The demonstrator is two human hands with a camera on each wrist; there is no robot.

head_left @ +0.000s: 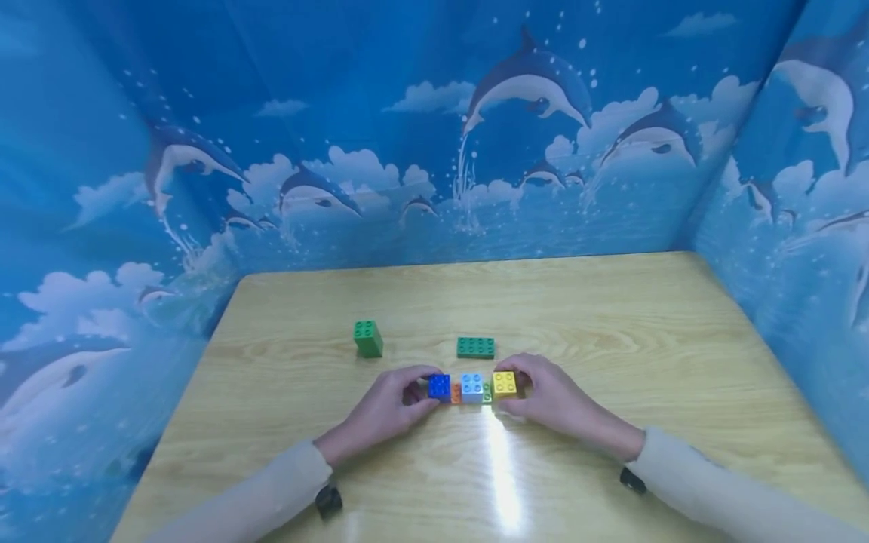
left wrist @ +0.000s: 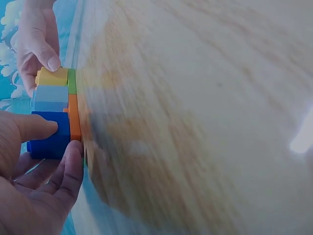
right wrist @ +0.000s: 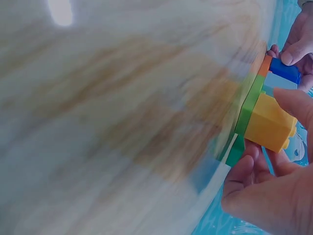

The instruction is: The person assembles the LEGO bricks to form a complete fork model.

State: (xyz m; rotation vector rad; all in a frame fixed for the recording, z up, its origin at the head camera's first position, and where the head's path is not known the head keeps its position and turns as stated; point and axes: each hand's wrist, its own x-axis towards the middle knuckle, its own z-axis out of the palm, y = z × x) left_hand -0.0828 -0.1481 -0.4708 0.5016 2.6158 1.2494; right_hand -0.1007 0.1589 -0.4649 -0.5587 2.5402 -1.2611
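A row of toy building bricks lies on the table in the head view. Its upper bricks are a dark blue brick (head_left: 439, 388), a light blue brick (head_left: 471, 387) and a yellow brick (head_left: 505, 385). Beneath them run a flat orange brick (left wrist: 74, 117) and a flat light green brick (right wrist: 250, 105). The left hand (head_left: 390, 398) pinches the dark blue brick at the left end, thumb on its near side. At the other end, the right hand (head_left: 553, 396) holds the yellow brick between thumb and fingers. The light blue brick sits between them, touched by neither hand.
Just behind the row lies a flat dark green brick (head_left: 476, 348). Farther left stands a tall green brick stack (head_left: 369, 339). The wooden table (head_left: 611, 317) is bordered by a blue dolphin-print backdrop (head_left: 380, 113) at the back and sides.
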